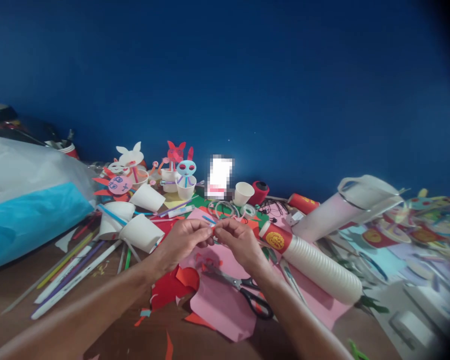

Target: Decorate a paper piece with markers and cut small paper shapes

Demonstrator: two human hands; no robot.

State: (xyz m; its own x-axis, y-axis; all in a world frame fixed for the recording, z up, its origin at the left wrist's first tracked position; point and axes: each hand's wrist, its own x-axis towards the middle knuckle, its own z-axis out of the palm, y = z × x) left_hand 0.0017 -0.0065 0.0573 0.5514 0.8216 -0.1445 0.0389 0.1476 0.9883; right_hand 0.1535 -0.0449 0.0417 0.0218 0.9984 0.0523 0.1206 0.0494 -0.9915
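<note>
My left hand (190, 234) and my right hand (238, 240) meet at the fingertips over the pink paper (225, 305). Both are closed in a pinch. Between them shows a small red paper piece (212, 229), mostly covered by the fingers. A short blue strip (209, 220) appears just beyond the fingertips; whether it is held cannot be told. Below my right hand, black-handled scissors (257, 304) lie on the pink paper. Red paper scraps (172, 289) are spread below my left hand.
Paper-cup figures (186, 172) stand at the back left, near tipped white cups (141, 233). Markers (73, 280) lie at left beside a plastic bag (33, 200). On the right are a long stack of paper cups (322, 267) and a leaning tumbler (332, 215).
</note>
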